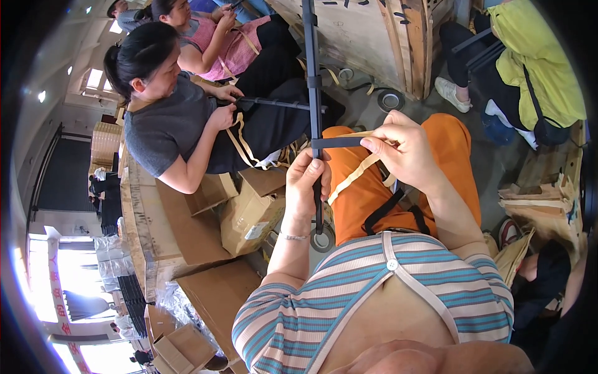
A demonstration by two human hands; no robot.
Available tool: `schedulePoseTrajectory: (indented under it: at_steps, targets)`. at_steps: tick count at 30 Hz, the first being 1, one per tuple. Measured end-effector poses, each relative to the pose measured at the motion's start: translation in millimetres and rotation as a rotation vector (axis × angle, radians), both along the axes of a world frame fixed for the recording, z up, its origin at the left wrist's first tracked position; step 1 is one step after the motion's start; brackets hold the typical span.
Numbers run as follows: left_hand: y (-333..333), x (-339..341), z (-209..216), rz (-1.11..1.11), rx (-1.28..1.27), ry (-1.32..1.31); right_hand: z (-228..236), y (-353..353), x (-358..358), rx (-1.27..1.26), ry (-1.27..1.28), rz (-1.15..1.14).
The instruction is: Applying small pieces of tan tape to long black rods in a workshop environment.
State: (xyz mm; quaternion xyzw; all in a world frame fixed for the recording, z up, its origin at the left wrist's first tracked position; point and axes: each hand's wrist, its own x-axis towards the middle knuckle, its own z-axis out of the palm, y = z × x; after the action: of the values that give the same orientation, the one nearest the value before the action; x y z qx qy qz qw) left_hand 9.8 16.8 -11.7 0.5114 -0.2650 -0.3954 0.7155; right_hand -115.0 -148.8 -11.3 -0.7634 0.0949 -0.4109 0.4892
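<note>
My left hand (304, 182) is closed around the lower part of a long dark bar (314, 100), which runs upright through the view. Wrapped bands of dark tape show along the bar. From the bar a short black tape strip (339, 143) stretches to the right, pulled straight between it and my right hand (398, 148). The right thumb and fingers pinch the strip's free end. A tan paper-like ribbon (356, 176) hangs from the same fingers over my orange trousers (451, 168); it looks like the tape's backing.
Open cardboard boxes (252, 209) stand on the left beside a wooden crate. At my left a co-worker (180, 118) handles a similar dark bar and tan ribbon. A large wooden crate (367, 43) stands ahead, with a tape roll (391, 100) on the floor near it.
</note>
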Motion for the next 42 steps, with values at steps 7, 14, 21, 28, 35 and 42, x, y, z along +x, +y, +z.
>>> schedulePoseTrajectory:
  at_steps: [7, 14, 21, 28, 35, 42]
  targets:
    - [1, 2, 5, -0.190, -0.127, 0.193, -2, 1, 3, 0.044, -0.019, 0.013]
    - [0, 4, 4, -0.254, -0.212, 0.334, -3, 3, 4, 0.056, -0.042, 0.031]
    - [3, 4, 5, -0.386, -0.274, 0.537, -1, 2, 6, 0.034, -0.016, 0.042]
    - [2, 5, 5, -0.455, -0.261, 0.724, -12, -5, 12, 0.002, 0.069, 0.144]
    - [-2, 4, 7, -0.338, -0.114, 0.319, 4, 4, 22, 0.096, 0.005, 0.359]
    - [-9, 1, 11, -0.296, -0.077, 0.211, 18, 8, 26, 0.230, 0.154, 0.437]
